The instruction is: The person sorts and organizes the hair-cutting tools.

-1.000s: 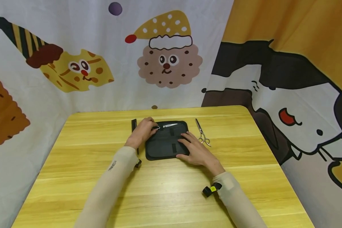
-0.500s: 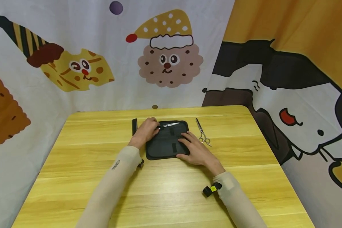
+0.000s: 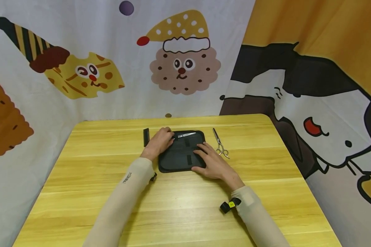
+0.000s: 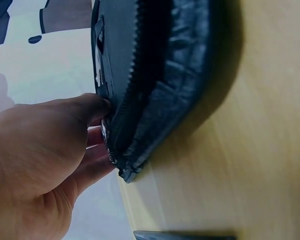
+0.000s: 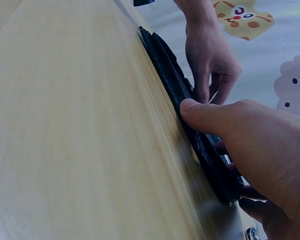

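A black zip-edged case (image 3: 179, 156) lies unfolded on the table in the head view. Inside its far part is a pair of scissors (image 3: 187, 134), blades pointing right, the handle end mostly covered by my left hand (image 3: 159, 141). That hand pinches the handle at the case's far left corner; in the left wrist view, thumb and fingers meet beside the zip (image 4: 135, 55). My right hand (image 3: 213, 163) rests on the case's right side with fingers spread and thumb at the near edge. A second pair of scissors (image 3: 221, 147) lies just right of the case.
A black comb (image 3: 146, 137) lies left of the case, partly behind my left hand. The wooden table (image 3: 179, 212) reaches back to a cartoon-printed curtain (image 3: 111, 106). Small black cameras are strapped at both wrists, the right one (image 3: 228, 205) with a yellow mark.
My left hand has shifted slightly right, sliding the scissors a little further right in the case; their finger ring is now covered. My right hand has stayed in place.
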The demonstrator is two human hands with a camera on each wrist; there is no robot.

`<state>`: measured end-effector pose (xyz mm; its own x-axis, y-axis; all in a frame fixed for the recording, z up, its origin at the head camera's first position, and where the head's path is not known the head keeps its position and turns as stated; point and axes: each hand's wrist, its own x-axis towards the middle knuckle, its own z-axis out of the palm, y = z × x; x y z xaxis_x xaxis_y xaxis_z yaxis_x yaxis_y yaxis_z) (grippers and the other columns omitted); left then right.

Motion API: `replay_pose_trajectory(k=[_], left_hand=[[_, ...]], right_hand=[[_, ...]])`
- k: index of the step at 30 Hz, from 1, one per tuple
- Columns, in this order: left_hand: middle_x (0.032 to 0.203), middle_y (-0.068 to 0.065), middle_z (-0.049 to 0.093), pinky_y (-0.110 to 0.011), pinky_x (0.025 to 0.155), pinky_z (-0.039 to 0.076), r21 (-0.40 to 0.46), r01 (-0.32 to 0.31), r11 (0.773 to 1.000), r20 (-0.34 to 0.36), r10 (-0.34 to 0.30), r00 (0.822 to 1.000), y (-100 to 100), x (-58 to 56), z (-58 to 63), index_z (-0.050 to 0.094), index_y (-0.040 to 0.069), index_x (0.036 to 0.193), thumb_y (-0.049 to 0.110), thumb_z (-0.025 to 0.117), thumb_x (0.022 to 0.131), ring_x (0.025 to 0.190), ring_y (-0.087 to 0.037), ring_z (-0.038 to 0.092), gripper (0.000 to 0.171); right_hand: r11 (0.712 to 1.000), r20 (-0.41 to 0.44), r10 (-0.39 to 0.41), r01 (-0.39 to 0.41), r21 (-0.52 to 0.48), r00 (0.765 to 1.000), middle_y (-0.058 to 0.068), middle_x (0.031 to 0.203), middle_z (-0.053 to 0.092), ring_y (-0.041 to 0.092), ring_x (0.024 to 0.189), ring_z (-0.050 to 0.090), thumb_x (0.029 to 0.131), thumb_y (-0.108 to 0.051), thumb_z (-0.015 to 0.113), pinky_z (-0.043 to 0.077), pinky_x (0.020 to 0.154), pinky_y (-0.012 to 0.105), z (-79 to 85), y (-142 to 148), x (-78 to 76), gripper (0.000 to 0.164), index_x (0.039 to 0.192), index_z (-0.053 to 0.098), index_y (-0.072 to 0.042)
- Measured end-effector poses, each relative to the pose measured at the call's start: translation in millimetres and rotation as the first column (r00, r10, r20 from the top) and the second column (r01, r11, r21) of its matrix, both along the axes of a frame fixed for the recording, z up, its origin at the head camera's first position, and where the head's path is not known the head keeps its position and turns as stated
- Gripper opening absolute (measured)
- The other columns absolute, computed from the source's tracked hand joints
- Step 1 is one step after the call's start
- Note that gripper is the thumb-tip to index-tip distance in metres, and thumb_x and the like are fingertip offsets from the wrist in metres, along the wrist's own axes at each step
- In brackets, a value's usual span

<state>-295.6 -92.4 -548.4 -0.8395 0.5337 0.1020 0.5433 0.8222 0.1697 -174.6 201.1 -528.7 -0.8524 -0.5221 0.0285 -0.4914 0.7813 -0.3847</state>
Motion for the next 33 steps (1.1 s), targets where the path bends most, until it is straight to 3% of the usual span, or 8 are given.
replay_pose_trajectory(k=[5,11,19,24,26,31,33], left_hand=[[0.143,-0.019,0.069,-0.051,0.106,0.065,0.013,0.009,1.000,-0.018,-0.009,1.000,-5.1,-17.8,-34.3,0.078,0.007,0.136,0.029,0.063,0.117,0.127,-0.038,0.071,0.033],[0.143,-0.015,0.069,-0.046,0.103,0.067,-0.023,0.017,1.000,-0.065,-0.018,0.998,-6.6,-25.0,-46.9,0.078,0.011,0.136,0.034,0.061,0.118,0.125,-0.033,0.073,0.034],[0.150,-0.016,0.067,-0.049,0.114,0.063,0.032,-0.003,0.999,-0.012,0.004,1.000,-9.2,-20.8,-43.5,0.073,0.010,0.147,0.035,0.061,0.118,0.135,-0.035,0.070,0.040],[0.152,-0.018,0.065,-0.054,0.117,0.059,0.116,-0.013,0.993,0.041,0.008,0.999,-11.7,-15.0,-38.4,0.072,0.006,0.148,0.033,0.064,0.117,0.138,-0.039,0.066,0.042],[0.151,-0.018,0.065,-0.053,0.119,0.058,0.122,0.000,0.993,0.042,-0.006,0.999,-11.5,-2.9,-23.1,0.072,0.004,0.148,0.033,0.063,0.118,0.139,-0.038,0.065,0.043],[0.154,-0.020,0.063,-0.056,0.121,0.056,0.171,-0.010,0.985,0.092,-0.006,0.996,-12.2,8.1,-8.4,0.069,0.002,0.151,0.037,0.065,0.117,0.141,-0.040,0.062,0.049],[0.157,-0.021,0.061,-0.060,0.122,0.055,0.205,-0.041,0.978,0.135,0.013,0.991,-12.3,6.6,-9.0,0.067,0.003,0.154,0.037,0.067,0.115,0.144,-0.042,0.060,0.051]], right_hand=[[1.000,0.012,-0.003,0.003,0.001,1.000,0.020,0.181,0.041,0.047,0.174,0.028,0.103,-0.058,0.079,0.037,0.137,0.068,2.6,0.1,0.7,0.078,0.163,0.060,-0.013],[1.000,0.006,-0.003,0.003,-0.001,1.000,0.020,0.181,0.041,0.047,0.174,0.028,0.103,-0.057,0.080,0.038,0.136,0.068,3.1,0.4,0.4,0.077,0.163,0.060,-0.013],[1.000,0.012,-0.008,0.008,0.001,1.000,0.018,0.182,0.040,0.047,0.174,0.027,0.103,-0.058,0.079,0.037,0.137,0.068,0.2,0.9,-0.6,0.078,0.164,0.059,-0.014],[1.000,0.021,-0.011,0.011,0.005,1.000,0.017,0.182,0.039,0.045,0.175,0.026,0.103,-0.061,0.077,0.037,0.137,0.068,-0.3,0.4,-0.5,0.079,0.165,0.059,-0.015],[1.000,0.023,-0.012,0.012,0.004,1.000,0.017,0.182,0.039,0.045,0.175,0.026,0.103,-0.061,0.077,0.037,0.137,0.068,-0.4,0.4,-0.5,0.079,0.165,0.059,-0.015],[1.000,0.019,-0.012,0.012,0.006,1.000,0.017,0.182,0.040,0.045,0.175,0.027,0.103,-0.060,0.078,0.038,0.137,0.068,-0.4,0.3,-0.8,0.078,0.164,0.059,-0.015],[1.000,0.018,-0.011,0.011,0.007,1.000,0.018,0.182,0.040,0.045,0.175,0.028,0.103,-0.060,0.078,0.038,0.136,0.068,-0.3,0.3,-0.9,0.078,0.164,0.059,-0.015]])
